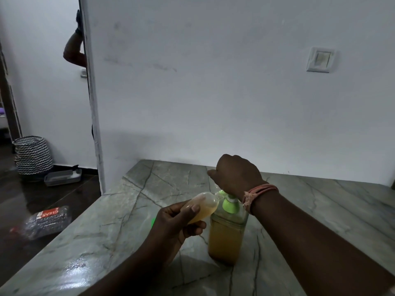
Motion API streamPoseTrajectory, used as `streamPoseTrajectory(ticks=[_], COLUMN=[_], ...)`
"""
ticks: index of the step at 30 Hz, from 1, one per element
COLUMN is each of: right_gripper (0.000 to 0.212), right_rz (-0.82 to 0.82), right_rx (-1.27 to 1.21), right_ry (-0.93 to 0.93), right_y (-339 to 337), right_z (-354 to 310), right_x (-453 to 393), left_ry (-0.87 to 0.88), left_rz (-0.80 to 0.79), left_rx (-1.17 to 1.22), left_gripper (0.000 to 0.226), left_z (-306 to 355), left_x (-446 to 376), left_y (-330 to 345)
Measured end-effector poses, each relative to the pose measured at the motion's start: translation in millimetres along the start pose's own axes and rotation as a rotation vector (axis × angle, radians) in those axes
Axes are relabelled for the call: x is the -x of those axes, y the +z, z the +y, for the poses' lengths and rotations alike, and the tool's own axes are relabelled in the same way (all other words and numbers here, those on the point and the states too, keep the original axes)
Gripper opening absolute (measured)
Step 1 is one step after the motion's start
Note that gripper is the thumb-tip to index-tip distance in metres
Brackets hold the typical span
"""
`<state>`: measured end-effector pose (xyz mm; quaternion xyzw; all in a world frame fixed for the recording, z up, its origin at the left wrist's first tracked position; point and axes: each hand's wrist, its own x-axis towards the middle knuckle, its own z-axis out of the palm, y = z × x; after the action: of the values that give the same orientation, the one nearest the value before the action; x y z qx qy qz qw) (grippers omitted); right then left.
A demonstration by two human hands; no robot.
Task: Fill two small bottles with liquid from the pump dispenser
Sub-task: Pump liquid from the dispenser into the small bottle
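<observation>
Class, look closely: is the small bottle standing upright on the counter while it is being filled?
No: the left hand holds the small bottle tilted in the air, mouth at the pump dispenser.

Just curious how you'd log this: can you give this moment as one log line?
left hand: holds small bottle tilted at spout | right hand: on pump dispenser head | bottle: partly filled
</observation>
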<state>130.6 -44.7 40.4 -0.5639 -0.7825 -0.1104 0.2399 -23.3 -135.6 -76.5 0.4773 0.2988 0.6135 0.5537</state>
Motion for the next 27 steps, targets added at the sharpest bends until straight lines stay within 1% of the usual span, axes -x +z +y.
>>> streamPoseTrajectory(ticks=[4, 8, 11, 14, 16, 20, 23, 27], right_gripper=[0.041, 0.036, 0.035, 0.037, 0.039, 0.037, 0.036, 0.039], right_rz=[0.075, 0.025, 0.002, -0.010, 0.026, 0.099, 0.070, -0.001], right_rx=[-0.007, -0.090, -0.063, 0.004, 0.027, -0.024, -0.050, -0.007], right_ry=[0.004, 0.054, 0.029, -0.034, -0.053, 0.010, 0.015, -0.012], right_y=[4, 8, 3, -3, -3, 6, 7, -3], right_z=[1, 4, 3, 0, -2, 3, 2, -2], right_x=[1, 3, 4, 0, -1, 3, 6, 3], left_ry=[-0.001, 0.003, 0.006, 0.006, 0.002, 0.000, 0.000, -0.002], left_rz=[-0.006, -0.003, 0.003, 0.006, 0.001, -0.001, 0.006, 0.006], left_rx=[0.008, -0.004, -0.008, 0.004, 0.002, 0.012, 0.016, 0.022], left_gripper=[0.050, 0.047, 0.047, 0.050, 0.051, 0.047, 0.044, 0.044], left_z=[-1, -3, -3, -3, -3, -4, -4, -2], left_x=[-1, -4, -1, -1, -1, -4, -3, 0], left_y=[-1, -3, -2, -2, -2, -3, -4, -2])
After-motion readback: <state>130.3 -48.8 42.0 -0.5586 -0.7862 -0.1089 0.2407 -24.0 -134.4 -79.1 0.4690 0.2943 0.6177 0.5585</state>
